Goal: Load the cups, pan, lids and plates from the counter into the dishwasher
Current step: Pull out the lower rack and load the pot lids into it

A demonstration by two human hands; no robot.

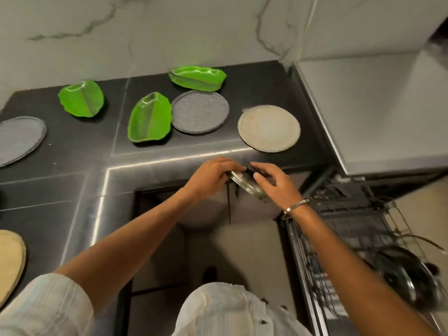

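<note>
Both hands held one glass lid (pixel 247 184) in front of the table's (pixel 72 151) front edge, above the cabinet front. The left hand (pixel 213 177) curled its fingers over the lid's upper left rim. The right hand (pixel 274 183) gripped the lid from the right, thumb on the glass near the dark knob. The lid was tilted, its metal rim sloping down to the right. A metal bangle (pixel 294 208) sat on the right wrist.

The dark table carried the remaining plates, all lying flat:
- Three green leaf-shaped plates: one at the left rear (pixel 81 98), one in the middle (pixel 149 117), one at the rear near the wall (pixel 197 77).
- A grey round plate (pixel 200 111) touching the middle green plate's right edge.
- A beige round plate (pixel 269 127) nearest the table's right end, apart from the grey one.
- A second grey plate (pixel 19 139) at the left frame edge, partly cut off.
- A tan plate (pixel 9 260) at the lower left, partly cut off.

The dishwasher (pixel 351 214) stood open at the right, its wire rack (pixel 339 238) pulled out. A dark pan (pixel 407 275) lay in the rack's near part; motion blur hid its exact seating. Other rack contents could not be determined.
</note>
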